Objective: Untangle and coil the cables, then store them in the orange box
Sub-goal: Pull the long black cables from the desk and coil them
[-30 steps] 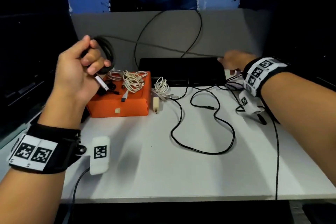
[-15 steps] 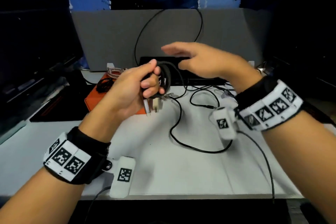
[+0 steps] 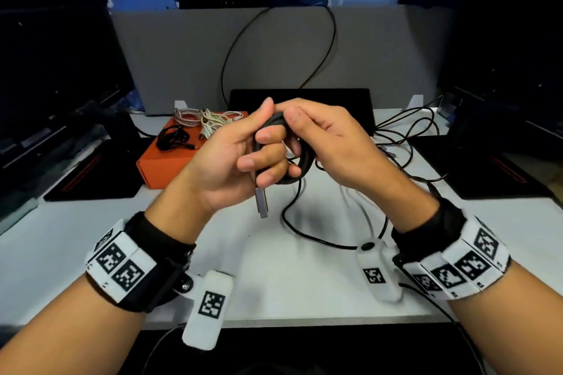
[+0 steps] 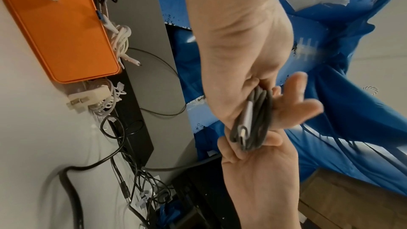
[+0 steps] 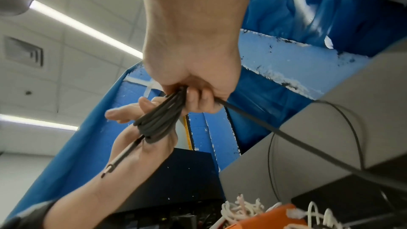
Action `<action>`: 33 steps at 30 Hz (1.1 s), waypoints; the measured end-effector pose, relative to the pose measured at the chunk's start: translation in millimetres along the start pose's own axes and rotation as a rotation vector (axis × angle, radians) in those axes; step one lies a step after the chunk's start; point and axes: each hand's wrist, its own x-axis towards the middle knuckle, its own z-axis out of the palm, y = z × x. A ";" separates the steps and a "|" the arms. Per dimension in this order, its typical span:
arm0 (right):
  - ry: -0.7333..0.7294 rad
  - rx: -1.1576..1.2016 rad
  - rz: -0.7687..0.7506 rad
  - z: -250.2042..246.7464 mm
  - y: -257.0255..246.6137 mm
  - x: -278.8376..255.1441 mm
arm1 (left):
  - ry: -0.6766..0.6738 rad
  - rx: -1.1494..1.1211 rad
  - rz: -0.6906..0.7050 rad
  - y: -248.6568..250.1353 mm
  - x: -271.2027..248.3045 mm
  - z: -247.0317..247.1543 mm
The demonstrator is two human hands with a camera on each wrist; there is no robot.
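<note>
Both hands are raised over the middle of the white worktop [image 3: 91,237], working one dark grey cable.

Left hand [image 3: 231,161]: grip curled round the coiled bundle [image 3: 300,161], thumb up against the top of the loops. Metal plug end [image 3: 261,202] hangs straight down below the fingers.

Right hand [image 3: 329,137]: grip curled over the far side of the same coil. In the right wrist view the loose tail [image 5: 286,137] leaves this hand and runs off toward the worktop.

Orange box [image 3: 170,161]: far left on the worktop, well apart from the hands. White and braided cables [image 3: 210,119] and a small black cable [image 3: 173,140] already lie in or on it. A white charger with its cable [image 4: 92,100] sits just beside the box's right end. A tangle of thin black leads [image 3: 405,137] lies far right.

Judgement: coiling step, several turns made, tail not yet taken up.

To do it well:
- Keep the left grip firm as anchor so the loops stay stacked.
- Feed the tail with the right hand, laying each turn the same size as the last.
- Let the cable roll between the fingers to shed twist.
- Watch that the tail does not drag the black tangle with it.
- Tuck the last end round the bundle before carrying it to the box.
</note>
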 end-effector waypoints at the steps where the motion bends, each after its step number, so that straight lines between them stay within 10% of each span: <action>1: -0.002 0.111 0.025 0.1 -2.6 0.6 | -0.016 -0.023 0.018 0.1 -0.6 1.7; 10: 0.063 0.130 0.274 -1.6 -1.9 2.5 | 0.117 -0.099 0.329 3.4 2.9 12.3; 14: -0.242 -0.211 0.285 3.9 7.6 -5.8 | 0.274 -0.001 0.501 19.0 0.2 -5.2; 19: -0.556 -0.534 0.181 11.5 -5.7 -13.4 | 0.557 0.870 0.453 19.2 0.8 -22.2; 22: -0.344 -0.619 0.109 -1.1 -17.2 -9.7 | 0.427 1.211 0.211 14.8 -3.9 -27.4; 25: -0.172 -0.599 0.100 -17.6 -17.0 -5.3 | 0.200 1.018 0.027 14.5 -11.0 -13.3; 33: -0.082 -0.360 -0.004 -21.0 -22.0 -6.5 | -0.017 0.575 0.056 18.9 -14.4 -5.8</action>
